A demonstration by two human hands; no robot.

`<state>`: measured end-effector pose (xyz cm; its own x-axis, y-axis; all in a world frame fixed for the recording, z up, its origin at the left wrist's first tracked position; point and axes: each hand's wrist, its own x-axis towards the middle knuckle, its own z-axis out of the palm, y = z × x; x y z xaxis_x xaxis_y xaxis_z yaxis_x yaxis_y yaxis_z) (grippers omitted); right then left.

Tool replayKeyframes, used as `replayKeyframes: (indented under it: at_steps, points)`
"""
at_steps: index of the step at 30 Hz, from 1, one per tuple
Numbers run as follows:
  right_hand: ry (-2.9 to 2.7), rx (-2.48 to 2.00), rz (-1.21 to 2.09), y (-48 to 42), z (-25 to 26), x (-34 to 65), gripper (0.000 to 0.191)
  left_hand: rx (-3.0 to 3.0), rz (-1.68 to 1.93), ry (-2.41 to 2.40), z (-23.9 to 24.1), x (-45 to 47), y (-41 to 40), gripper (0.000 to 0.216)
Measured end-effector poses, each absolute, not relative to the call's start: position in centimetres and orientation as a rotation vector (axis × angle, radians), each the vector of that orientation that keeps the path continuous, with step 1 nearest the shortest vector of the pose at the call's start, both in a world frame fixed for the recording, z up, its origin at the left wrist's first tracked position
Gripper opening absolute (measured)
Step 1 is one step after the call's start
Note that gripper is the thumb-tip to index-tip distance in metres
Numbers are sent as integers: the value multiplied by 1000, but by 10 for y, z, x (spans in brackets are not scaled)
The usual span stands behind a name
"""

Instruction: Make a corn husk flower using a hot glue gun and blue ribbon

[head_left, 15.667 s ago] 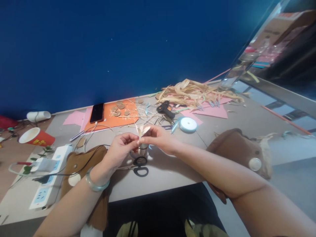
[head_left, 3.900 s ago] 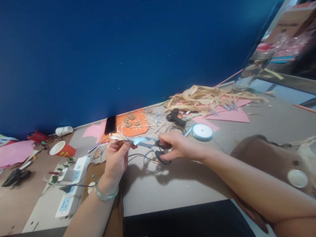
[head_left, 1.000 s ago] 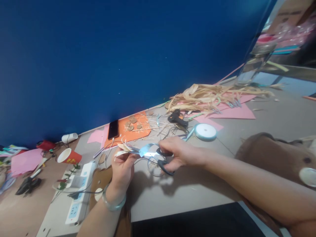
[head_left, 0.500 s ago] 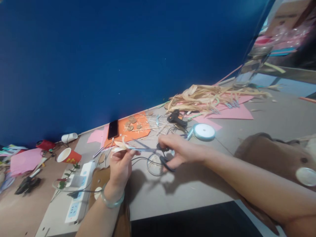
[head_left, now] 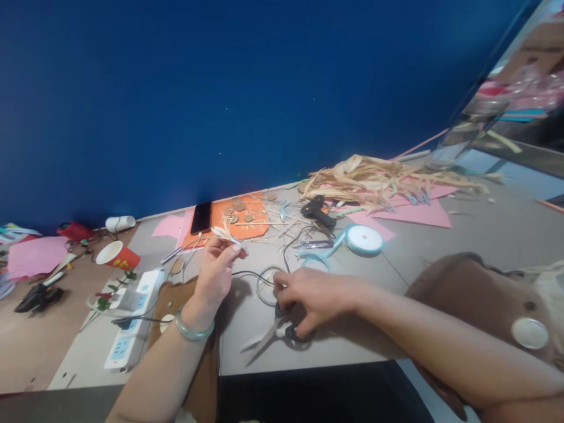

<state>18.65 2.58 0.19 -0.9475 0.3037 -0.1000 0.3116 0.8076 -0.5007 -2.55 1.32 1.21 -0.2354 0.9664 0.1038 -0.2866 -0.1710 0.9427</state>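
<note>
My left hand [head_left: 215, 276], with a pale bangle at the wrist, pinches a small piece of dried husk [head_left: 224, 234] with a bit of light blue ribbon [head_left: 238, 242] at its end. To the right and lower, my right hand [head_left: 312, 296] has its fingers at the black handles of the scissors [head_left: 271, 335]. Their blades are slightly parted, pointing down-left close over the tabletop. Beyond the right hand lie a loose loop of blue ribbon [head_left: 314, 262] and a ribbon spool [head_left: 365, 239]. A thin cable runs between the hands.
A black glue gun [head_left: 318, 211] and a heap of dried husks [head_left: 361, 176] lie at the back. An orange sheet [head_left: 253, 220] with brown discs and a phone [head_left: 201, 218] are back left. A power strip [head_left: 132, 329] and paper cup [head_left: 118, 257] stand left; a brown bag [head_left: 462, 294] sits right.
The scissors have moved away from the husk piece, down toward the table near me, and now point down-left. My left hand still holds the husk piece. The view has shifted slightly.
</note>
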Motion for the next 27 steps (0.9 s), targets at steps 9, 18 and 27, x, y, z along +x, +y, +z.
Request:
replayKeyframes:
  at_steps: [9, 18, 27]
  points:
    - [3039, 593, -1146, 24, -1, 182, 19, 1056, 1400, 1041, 13, -17, 5, 16]
    - [2532, 1370, -2610, 38, -14, 172, 38, 1399, 1205, 1257, 2, -4, -4, 24]
    - [2340, 1361, -2758, 30, -8, 170, 39, 1487, 1138, 1210, -14, -1, -9, 28]
